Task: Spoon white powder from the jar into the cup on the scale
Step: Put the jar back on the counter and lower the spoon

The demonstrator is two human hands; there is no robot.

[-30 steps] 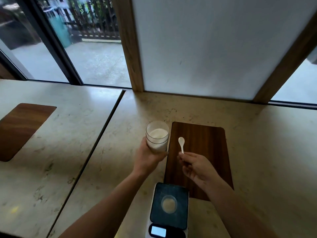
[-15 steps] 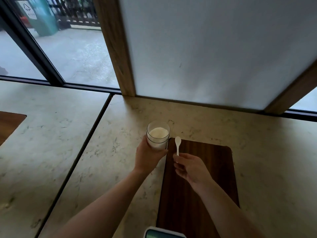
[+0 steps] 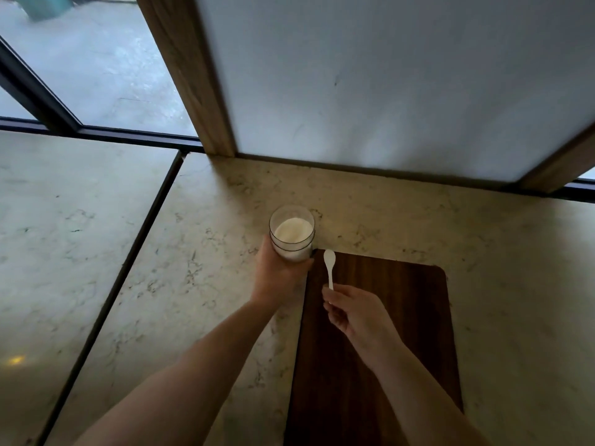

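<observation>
A clear glass jar (image 3: 292,234) holding white powder stands upright on the marble counter, just off the far left corner of a dark wooden board (image 3: 380,342). My left hand (image 3: 277,272) is wrapped around its lower wall. My right hand (image 3: 357,312) pinches the handle of a small white spoon (image 3: 329,264), whose bowl points away from me and sits just right of the jar, outside it. The bowl looks empty. The scale and its cup are out of view below the frame.
The marble counter (image 3: 502,259) runs to a frosted wall panel (image 3: 386,85) with wooden posts (image 3: 193,78). A dark seam (image 3: 135,252) splits the counter from a second slab on the left. Windows show a paved yard.
The view has tilted up and away, so the scale and cup have dropped out of sight. Both hands keep their grips; the jar and spoon have stayed nearly in place.
</observation>
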